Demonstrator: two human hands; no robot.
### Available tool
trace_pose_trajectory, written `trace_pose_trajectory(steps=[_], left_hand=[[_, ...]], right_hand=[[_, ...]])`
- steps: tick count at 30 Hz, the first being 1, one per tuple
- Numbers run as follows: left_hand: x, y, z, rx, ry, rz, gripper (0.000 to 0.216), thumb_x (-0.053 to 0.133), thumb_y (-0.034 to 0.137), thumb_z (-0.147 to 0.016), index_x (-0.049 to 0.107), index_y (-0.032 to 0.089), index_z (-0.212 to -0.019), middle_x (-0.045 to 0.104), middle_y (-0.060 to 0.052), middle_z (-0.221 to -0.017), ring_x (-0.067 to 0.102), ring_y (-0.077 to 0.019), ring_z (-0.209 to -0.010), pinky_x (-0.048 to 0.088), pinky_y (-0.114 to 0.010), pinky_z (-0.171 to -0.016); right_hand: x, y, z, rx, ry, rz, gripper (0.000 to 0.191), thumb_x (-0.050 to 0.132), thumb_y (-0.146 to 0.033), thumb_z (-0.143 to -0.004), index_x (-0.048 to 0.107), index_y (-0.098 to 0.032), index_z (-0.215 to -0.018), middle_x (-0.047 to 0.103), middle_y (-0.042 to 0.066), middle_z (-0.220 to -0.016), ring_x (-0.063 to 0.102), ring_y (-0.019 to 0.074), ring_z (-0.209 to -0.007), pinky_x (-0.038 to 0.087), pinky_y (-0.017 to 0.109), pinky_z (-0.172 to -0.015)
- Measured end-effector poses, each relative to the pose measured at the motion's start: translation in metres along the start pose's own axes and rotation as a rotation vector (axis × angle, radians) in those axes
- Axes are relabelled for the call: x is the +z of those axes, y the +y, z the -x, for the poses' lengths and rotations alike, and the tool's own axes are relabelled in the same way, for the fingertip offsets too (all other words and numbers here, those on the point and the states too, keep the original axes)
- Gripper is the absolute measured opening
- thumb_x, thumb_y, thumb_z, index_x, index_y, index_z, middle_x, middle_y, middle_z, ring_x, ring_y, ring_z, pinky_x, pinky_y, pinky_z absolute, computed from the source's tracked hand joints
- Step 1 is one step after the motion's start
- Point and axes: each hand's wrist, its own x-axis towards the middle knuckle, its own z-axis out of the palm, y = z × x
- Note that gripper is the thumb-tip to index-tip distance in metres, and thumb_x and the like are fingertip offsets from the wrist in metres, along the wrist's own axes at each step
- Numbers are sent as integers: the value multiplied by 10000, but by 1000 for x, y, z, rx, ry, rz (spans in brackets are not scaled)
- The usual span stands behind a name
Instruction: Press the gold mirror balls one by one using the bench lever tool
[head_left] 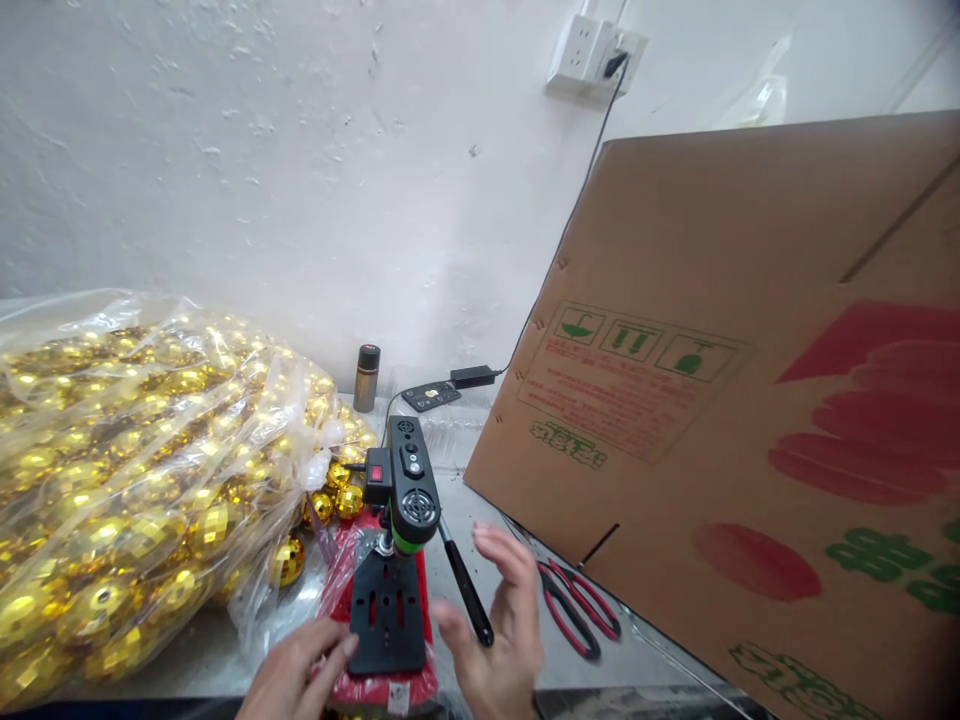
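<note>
A small black bench drill press (409, 490) with a red switch stands in front of me. Its slotted base plate (386, 620) rests on red plastic wrapping (397, 690). At the plate's near left edge, my left hand (296, 670) has its fingers bent and close together; whatever is between them is hidden. My right hand (502, 620) is open, with thumb and fingers apart, to the right of the press. The black lever handle (469, 592) slants down between the press and that hand. Contact between hand and lever cannot be made out.
A clear bag of gold faceted balls (150, 480) fills the left, with loose gold balls (287, 562) beside it. Red-handled pliers (577, 608) lie right, near a large cardboard box (675, 400). A spray can (366, 380) and power adapter (472, 376) stand behind; the cable runs to a wall socket (581, 50).
</note>
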Motion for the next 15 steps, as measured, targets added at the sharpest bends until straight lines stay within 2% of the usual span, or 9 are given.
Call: trace_pose_trajectory(steps=[1, 2, 4, 6, 9, 11, 13, 15], left_hand=[[0, -5, -9, 11, 31, 7, 457, 535, 612, -1037, 771, 244, -902, 791, -29, -881, 762, -200, -807, 644, -324, -761], [2, -11, -15, 17, 90, 5, 517, 496, 659, -1030, 773, 259, -855, 793, -28, -833, 773, -212, -793, 645, -315, -751], [11, -23, -22, 29, 242, -38, 559, 480, 728, -999, 786, 273, -889, 820, -50, -893, 799, -246, -862, 652, -332, -788], [26, -38, -21, 45, 336, -136, 603, 533, 797, -932, 798, 260, -1008, 839, -92, -1010, 808, -293, -938, 660, -386, -816], [52, -65, -12, 80, 299, -320, 776, 654, 861, -799, 777, 220, -1220, 831, -158, -1152, 801, -360, -1019, 663, -460, -832], [65, -83, -6, 95, 225, -429, 777, 708, 802, -806, 747, 218, -1317, 807, -171, -1251, 785, -370, -1096, 656, -467, -867], [71, -97, -2, 108, 175, -518, 717, 737, 729, -834, 734, 239, -1358, 784, -163, -1318, 770, -362, -1151, 647, -456, -901], [73, -107, 0, 144, 147, -582, 703, 766, 706, -819, 740, 258, -1360, 779, -155, -1333, 770, -354, -1155, 644, -440, -910]], right_hand=[[-3, 1, 2, -60, 58, 4, 505, 708, -592, -953, 647, -187, -1249, 677, 106, -1121, 679, 247, -1077, 563, 374, -885], [-4, 1, 3, -128, 121, -21, 518, 687, -598, -965, 647, -178, -1266, 672, 102, -1098, 684, 249, -1041, 563, 381, -867], [-4, 0, 5, -242, 239, -108, 377, 549, -510, -1060, 674, -187, -1210, 655, 63, -982, 683, 216, -890, 553, 371, -803], [0, -2, 7, -208, 268, -147, 336, 434, -408, -1104, 692, -197, -1145, 646, 51, -924, 667, 198, -804, 532, 358, -757], [6, -7, 13, 106, 199, -55, 369, 465, -454, -1090, 684, -181, -1205, 682, 114, -1102, 685, 246, -1003, 518, 369, -832], [9, -11, 18, 347, 166, 34, 400, 498, -494, -1076, 661, -189, -1278, 664, 131, -1264, 655, 259, -1144, 501, 372, -922], [10, -16, 22, 525, 165, 78, 387, 503, -480, -1077, 649, -201, -1304, 658, 120, -1322, 647, 251, -1166, 490, 373, -964], [11, -20, 25, 601, 157, 61, 408, 494, -489, -1076, 648, -184, -1299, 695, 120, -1262, 672, 255, -1117, 508, 379, -946]])
